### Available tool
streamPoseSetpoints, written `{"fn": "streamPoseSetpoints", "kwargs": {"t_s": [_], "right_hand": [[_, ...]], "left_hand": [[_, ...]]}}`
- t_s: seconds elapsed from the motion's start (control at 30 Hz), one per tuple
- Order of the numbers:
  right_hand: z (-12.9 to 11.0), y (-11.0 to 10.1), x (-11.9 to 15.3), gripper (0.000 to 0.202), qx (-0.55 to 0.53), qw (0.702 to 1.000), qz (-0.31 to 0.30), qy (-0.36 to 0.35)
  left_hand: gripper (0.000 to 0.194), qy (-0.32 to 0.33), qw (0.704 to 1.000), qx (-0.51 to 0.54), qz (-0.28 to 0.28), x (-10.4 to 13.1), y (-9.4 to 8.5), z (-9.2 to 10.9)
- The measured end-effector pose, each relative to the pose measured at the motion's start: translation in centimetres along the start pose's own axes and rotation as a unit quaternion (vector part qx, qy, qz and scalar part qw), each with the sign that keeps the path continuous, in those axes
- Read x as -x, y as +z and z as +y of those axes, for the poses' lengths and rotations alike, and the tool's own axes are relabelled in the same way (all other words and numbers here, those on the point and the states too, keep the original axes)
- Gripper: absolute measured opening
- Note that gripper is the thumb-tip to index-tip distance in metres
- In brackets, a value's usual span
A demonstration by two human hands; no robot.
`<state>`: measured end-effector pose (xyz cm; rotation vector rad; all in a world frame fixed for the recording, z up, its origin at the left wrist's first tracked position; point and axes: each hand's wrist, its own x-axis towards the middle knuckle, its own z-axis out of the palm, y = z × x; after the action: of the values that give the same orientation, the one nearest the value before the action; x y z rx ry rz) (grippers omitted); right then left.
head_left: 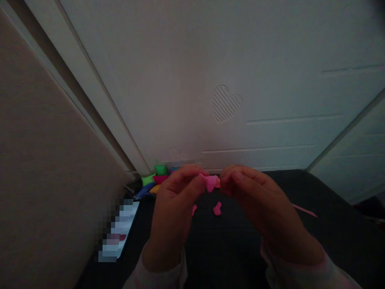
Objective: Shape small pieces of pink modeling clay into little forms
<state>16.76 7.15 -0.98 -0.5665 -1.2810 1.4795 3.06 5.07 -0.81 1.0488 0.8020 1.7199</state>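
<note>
Between my hands, above the dark table, is a small pink piece (211,182) with a lobed, roughly heart-like outline; its material is hard to make out. My left hand (177,200) pinches its left end between thumb and fingers. At its right end, by a small orange-pink spot, the fingertips of my right hand (258,200) are pinched together, partly hiding that end. Below on the table lies a second small pink piece (217,208). Another pink piece (194,209) shows partly behind my left hand.
The dark table (219,245) meets a white panel (186,80) with embossed hearts. Several colourful pillow-shaped packets (148,180) lie at the back left. A phone (129,224) with a lit screen rests at the left. Right of my right hand lies a thin pink strip (305,210).
</note>
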Motion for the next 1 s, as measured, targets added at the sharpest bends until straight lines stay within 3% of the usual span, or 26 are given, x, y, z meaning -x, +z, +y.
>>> {"fn": "streamPoseSetpoints", "kwargs": {"t_s": [0.13,0.4,0.57,0.7,0.8,0.9,1.0], "right_hand": [[0.1,0.3,0.3,0.003,0.099,0.993,0.029,-0.062],[0.1,0.5,1.0,0.018,0.263,0.946,-0.005,-0.19],[0.2,0.4,0.6,0.02,0.365,0.884,0.008,-0.291],[0.5,0.4,0.3,0.019,0.429,0.823,0.053,-0.37],[1.3,0.8,0.1,0.017,0.452,0.795,0.078,-0.398],[2.4,1.6,-0.3,0.015,0.47,0.784,0.076,-0.398],[3.2,2.2,-0.5,0.014,0.482,0.798,0.044,-0.36]], "left_hand": [[0.013,-0.07,0.996,0.05,-0.014,-0.3,0.1,0.1],[0.009,-0.094,0.993,0.047,-0.052,-0.3,-0.4,0.0],[0.006,-0.12,0.985,0.075,-0.103,-0.4,-0.3,0.0],[0.026,-0.145,0.976,0.162,-0.023,-0.3,0.7,0.4],[0.046,-0.219,0.936,0.269,0.059,-0.3,1.8,0.4],[0.052,-0.274,0.902,0.316,0.109,-0.4,2.4,0.0],[0.049,-0.273,0.89,0.333,0.153,-0.8,2.1,-0.3]]}}
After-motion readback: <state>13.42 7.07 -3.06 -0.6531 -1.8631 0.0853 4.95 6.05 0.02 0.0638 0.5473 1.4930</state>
